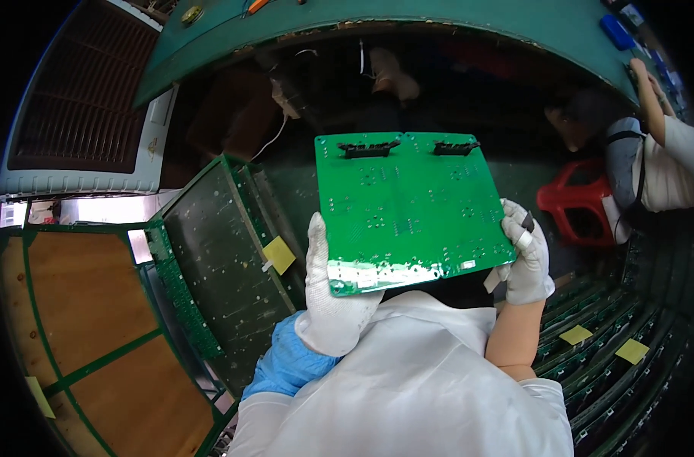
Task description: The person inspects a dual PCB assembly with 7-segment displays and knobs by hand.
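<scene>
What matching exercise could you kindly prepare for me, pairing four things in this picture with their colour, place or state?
Things:
1. circuit board
2. plastic stool
3. sleeve cover
4. connectors

Descriptions:
A. red
B. near the board's far edge
C. held by the left hand and right hand
D. blue

Right pairs: 1-C, 2-A, 3-D, 4-B
</scene>
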Demonstrator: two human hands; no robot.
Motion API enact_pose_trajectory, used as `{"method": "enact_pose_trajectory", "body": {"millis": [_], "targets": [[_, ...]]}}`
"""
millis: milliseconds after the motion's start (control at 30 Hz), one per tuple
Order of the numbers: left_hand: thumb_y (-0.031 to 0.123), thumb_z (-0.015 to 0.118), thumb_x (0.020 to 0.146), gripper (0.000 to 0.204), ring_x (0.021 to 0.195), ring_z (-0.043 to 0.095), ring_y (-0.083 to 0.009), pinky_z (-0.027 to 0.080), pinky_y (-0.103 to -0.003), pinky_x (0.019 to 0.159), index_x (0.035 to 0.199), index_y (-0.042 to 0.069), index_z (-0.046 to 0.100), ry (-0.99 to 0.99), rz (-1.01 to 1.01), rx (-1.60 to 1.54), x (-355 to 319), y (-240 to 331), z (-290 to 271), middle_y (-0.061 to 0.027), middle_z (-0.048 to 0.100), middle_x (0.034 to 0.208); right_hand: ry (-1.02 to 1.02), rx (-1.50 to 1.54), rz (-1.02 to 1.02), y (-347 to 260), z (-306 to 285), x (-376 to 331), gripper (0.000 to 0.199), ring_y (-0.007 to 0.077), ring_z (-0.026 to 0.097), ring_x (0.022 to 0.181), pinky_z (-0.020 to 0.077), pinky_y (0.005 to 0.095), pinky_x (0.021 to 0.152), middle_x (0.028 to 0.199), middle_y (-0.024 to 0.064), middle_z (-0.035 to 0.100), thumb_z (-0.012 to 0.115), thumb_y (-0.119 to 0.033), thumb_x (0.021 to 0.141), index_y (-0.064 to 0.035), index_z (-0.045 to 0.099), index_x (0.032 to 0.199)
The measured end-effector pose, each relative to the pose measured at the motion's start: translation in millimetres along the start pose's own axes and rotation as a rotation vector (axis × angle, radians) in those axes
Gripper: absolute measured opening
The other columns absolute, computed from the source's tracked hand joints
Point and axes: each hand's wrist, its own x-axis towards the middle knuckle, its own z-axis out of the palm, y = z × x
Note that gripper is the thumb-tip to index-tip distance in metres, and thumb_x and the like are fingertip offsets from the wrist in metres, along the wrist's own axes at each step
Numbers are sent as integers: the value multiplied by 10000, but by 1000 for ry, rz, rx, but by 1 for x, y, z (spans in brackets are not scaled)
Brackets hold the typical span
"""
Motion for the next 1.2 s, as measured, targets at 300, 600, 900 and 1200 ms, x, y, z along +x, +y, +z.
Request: {"method": "enact_pose_trajectory", "body": {"millis": [300,600,900,1200], "targets": [[472,411,854,487,1037,489,-246,411,-429,885,1186,117,436,3,2,15,1,1,-2,-87,479,1146,-40,-31,54,-9,-9,-5,432,114,539,732,414,164,495,917,110,564,573,-176,734,99,477,1052],[421,421,852,402,994,519,-251,436,-417,841,1090,114,527,-9,45,3,1,1,5,-85,542,1084,-75,0,0,-13,-1,-11,436,101,544,555,378,168,365,878,121,581,576,-177,721,90,478,1051],[404,444,853,446,1001,527,-274,468,-410,826,1137,64,492,-150,192,-17,7,0,-26,-144,518,1120,-103,-44,-19,-8,-3,-17,420,76,455,382,323,168,317,690,97,577,549,-255,751,71,501,1012],[408,412,859,397,966,528,-230,435,-388,836,1074,100,541,-89,92,-32,5,2,-17,-90,558,1054,78,6,-77,-1,12,-9,313,114,506,446,354,194,316,704,81,568,496,-216,819,52,514,978]]}}
